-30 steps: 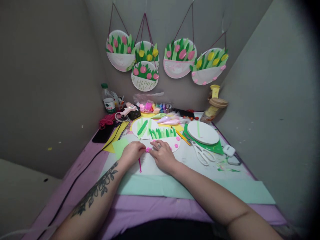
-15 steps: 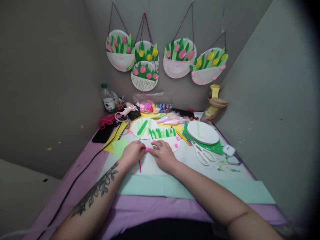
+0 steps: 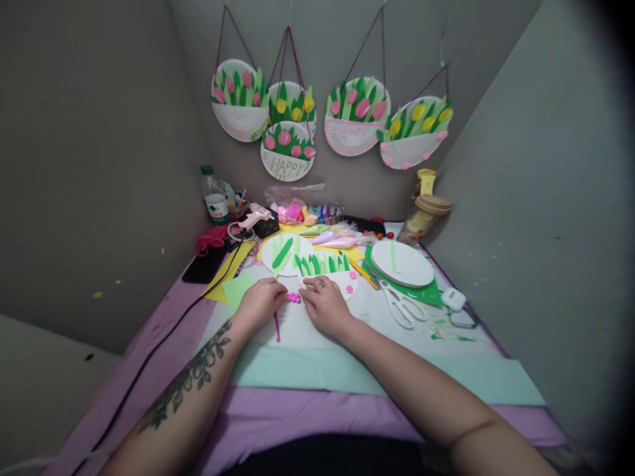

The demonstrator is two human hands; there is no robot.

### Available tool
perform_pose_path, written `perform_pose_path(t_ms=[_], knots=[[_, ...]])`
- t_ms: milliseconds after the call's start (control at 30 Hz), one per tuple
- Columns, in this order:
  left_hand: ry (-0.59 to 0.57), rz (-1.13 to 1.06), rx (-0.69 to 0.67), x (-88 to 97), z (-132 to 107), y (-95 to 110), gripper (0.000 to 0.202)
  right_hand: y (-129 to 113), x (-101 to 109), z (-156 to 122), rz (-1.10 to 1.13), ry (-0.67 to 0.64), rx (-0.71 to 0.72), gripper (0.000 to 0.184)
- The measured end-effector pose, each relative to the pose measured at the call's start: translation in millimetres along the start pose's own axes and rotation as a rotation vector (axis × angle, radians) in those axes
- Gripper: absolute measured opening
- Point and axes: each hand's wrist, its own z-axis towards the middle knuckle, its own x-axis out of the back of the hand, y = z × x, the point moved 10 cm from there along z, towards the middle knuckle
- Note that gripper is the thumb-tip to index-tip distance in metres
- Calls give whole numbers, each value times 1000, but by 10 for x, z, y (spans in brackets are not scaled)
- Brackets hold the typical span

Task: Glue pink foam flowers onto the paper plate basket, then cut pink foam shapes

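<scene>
Several small bright-pink clay balls [image 3: 294, 298] lie clustered on the white sheet between my two hands. My left hand [image 3: 258, 302] is at their left side, its fingers drawn together with the tips close against the nearest ball; whatever they pinch is hidden. Just to the right of the cluster is my right hand [image 3: 325, 305], fingers apart, partly over the edge of a half paper plate [image 3: 337, 283] with green paper leaves and pink clay flowers. Below my left hand lies a thin magenta stick [image 3: 278, 328].
White scissors [image 3: 403, 305] and a yellow pencil-like tool [image 3: 363, 272] lie right of the hands. Paper plates [image 3: 421, 264] rest on green sheets. A pink glue gun [image 3: 256, 215] stands at the back left, its black cable [image 3: 163, 350] running down the left side. Decorated plates [image 3: 357, 135] hang behind.
My hands have drawn slightly apart, and the cluster of pink balls between them is now uncovered. My right fingers have lifted away from the balls.
</scene>
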Motion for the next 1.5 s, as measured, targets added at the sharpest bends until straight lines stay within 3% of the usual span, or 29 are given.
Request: perform_pose_path(t_ms=[400, 467, 600, 667, 767, 867, 967, 1200, 1333, 1433, 1500], knots=[[-17, -18, -41, -61, 23, 62, 24, 9, -143, 96, -39, -33, -3, 17], [39, -58, -9, 86, 26, -54, 26, 31, -102, 85, -19, -12, -17, 20], [185, -53, 174, 513, -56, -565, 24, 62, -25, 55, 17, 32, -31, 30], [111, 19, 237, 560, -110, -774, 21, 32, -39, 43, 27, 19, -5, 32], [-49, 93, 280, 460, -178, -920, 22, -37, -84, 28, 37, -10, 46, 36], [-122, 113, 244, 327, -179, -859, 27, -55, -90, 16, 46, -2, 58, 35], [-125, 103, 172, 251, -141, -756, 22, -41, -44, 4, 74, 39, 61, 33], [-31, -45, 204, 323, -138, -885, 20, 34, 159, -25, 195, 215, 86, 34], [67, -350, 125, 377, -117, -595, 19, 17, 310, -30, 327, 323, 84, 34], [16, -699, 97, 237, -104, -270, 26, -68, 374, -34, 401, 357, 100, 26], [-29, -796, 84, 139, -102, -87, 26, -121, 385, -40, 429, 362, 109, 23]])
